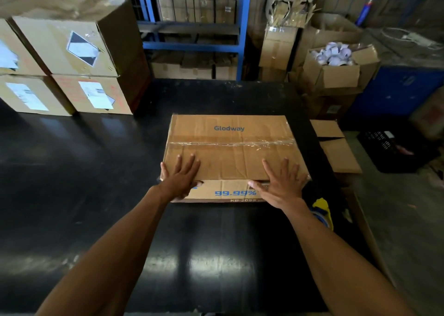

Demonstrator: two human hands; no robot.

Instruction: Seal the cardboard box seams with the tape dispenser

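A flat brown cardboard box printed "Glodway" lies on the black table. Clear tape runs across its top along the middle seam. My left hand rests flat on the box's near left corner with fingers spread. On the near right corner lies my right hand, fingers spread on top and thumb over the front edge. The yellow and blue tape dispenser sits on the table just right of my right forearm, partly hidden by it.
Stacked labelled cardboard boxes stand at the table's back left. Blue shelving with cartons is behind. To the right are an open box of white rolls, flattened cardboard and a black crate on the floor.
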